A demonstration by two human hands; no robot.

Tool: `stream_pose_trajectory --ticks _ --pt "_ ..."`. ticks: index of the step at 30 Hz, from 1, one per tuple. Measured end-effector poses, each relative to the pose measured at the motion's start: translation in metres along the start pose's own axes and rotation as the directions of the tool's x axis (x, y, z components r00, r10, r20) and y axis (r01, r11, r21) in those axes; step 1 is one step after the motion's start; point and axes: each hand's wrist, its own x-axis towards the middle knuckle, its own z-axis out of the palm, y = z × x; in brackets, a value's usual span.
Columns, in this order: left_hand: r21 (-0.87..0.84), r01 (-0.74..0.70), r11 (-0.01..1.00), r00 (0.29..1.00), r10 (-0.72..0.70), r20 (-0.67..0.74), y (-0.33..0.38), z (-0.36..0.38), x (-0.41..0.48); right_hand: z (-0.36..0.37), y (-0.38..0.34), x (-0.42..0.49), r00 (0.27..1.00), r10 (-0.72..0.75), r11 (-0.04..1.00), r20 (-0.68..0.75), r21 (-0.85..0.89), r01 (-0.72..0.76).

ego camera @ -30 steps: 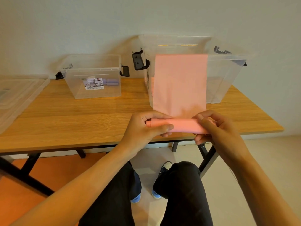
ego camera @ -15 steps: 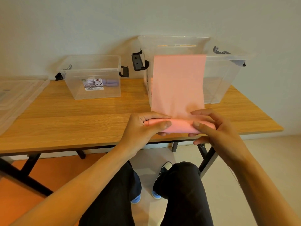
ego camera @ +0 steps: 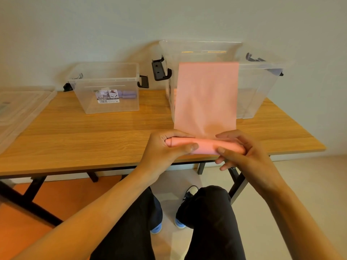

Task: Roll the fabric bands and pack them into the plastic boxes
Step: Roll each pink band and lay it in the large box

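I'm counting one pink band, two clear boxes.
Left hand and right hand are gripping its rolled end.

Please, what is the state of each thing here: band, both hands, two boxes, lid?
pink band: partly rolled; flat part runs up the large box's front wall.
left hand: grips the roll's left end.
right hand: grips the roll's right end.
small box: open, lid off, holds purple rolls.
large box: open, lid off.
clear lid: lies flat at the far left.
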Motion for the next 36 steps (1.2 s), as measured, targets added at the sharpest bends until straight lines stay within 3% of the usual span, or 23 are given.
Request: stream_pose_trajectory --ticks 8,14,18,26,30,33,36 --pt "0.100 0.033 0.994 0.996 -0.041 0.083 -0.005 0.000 -0.004 -0.001 0.011 -0.005 0.993 0.078 0.997 -0.087 0.002 -0.078" --pt "-0.093 0.071 0.993 0.995 -0.064 0.078 0.004 0.005 0.000 0.002 -0.004 -0.004 0.995 0.020 0.999 -0.094 -0.034 -0.024" --pt "0.064 0.003 0.998 0.992 -0.011 0.123 0.022 -0.003 0.011 -0.007 -0.021 0.002 0.998 0.062 0.997 -0.030 0.052 -0.060" --pt "-0.225 0.154 0.962 0.976 -0.113 0.185 0.120 -0.003 0.072 -0.017 -0.117 0.051 0.997 -0.022 0.996 -0.079 -0.087 0.015" --pt "-0.209 0.121 0.970 0.977 -0.078 0.201 0.181 -0.006 0.107 -0.021 -0.180 0.083 0.997 0.037 0.999 -0.061 0.029 -0.035" --pt "-0.181 0.086 0.980 0.978 -0.048 0.203 0.225 -0.007 0.125 -0.023 -0.225 0.101 1.000 -0.001 0.992 -0.016 0.129 0.003" --pt "-0.184 0.061 0.981 0.980 -0.024 0.199 0.258 -0.008 0.141 -0.023 -0.259 0.115 0.997 -0.042 0.996 -0.060 0.078 0.047"
